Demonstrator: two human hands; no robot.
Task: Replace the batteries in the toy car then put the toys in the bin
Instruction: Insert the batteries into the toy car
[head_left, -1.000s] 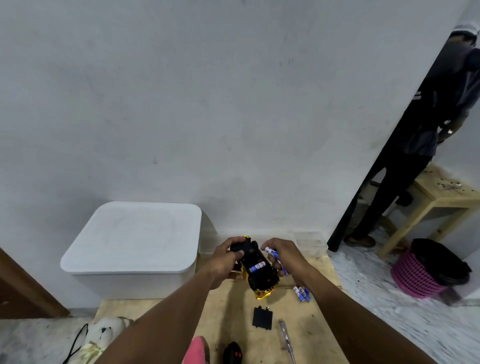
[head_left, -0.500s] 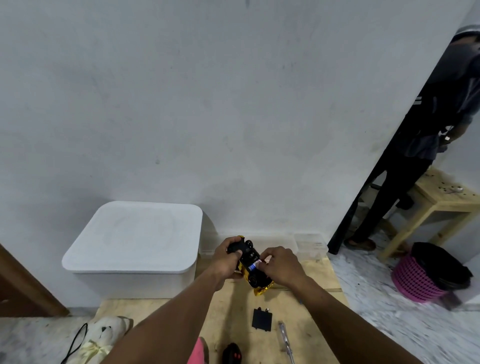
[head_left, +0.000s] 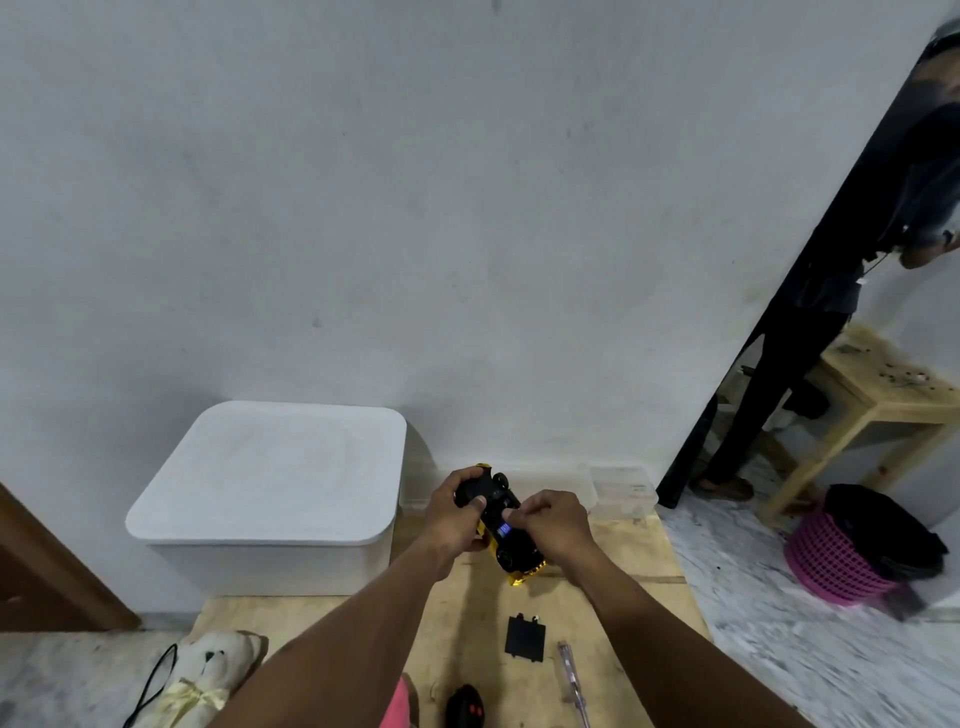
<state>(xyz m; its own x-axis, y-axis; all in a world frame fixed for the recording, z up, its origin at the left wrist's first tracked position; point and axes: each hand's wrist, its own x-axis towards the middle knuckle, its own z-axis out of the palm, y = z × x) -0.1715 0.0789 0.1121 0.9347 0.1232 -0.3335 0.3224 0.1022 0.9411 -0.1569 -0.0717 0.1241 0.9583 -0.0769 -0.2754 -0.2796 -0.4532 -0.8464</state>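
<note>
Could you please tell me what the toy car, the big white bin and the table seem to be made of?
Toy car: likely plastic, matte black underside, shiny gold body that glints like metallic coating.
White bin: probably matte plastic, with smooth moulded rounded corners.
Table: pale unfinished wood, apparently plywood, with visible grain and seams.

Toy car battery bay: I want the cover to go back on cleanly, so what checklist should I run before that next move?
1. Toy car held underside up in left hand: ok.
2. Battery seated under right hand fingertips: cannot tell, partly hidden.
3. Bay fully loaded: cannot tell.
4. Black battery cover within reach on the wooden board: ok.
5. Screwdriver beside the cover: ok.
6. White bin open for the toys: not ok, lid on.
</note>
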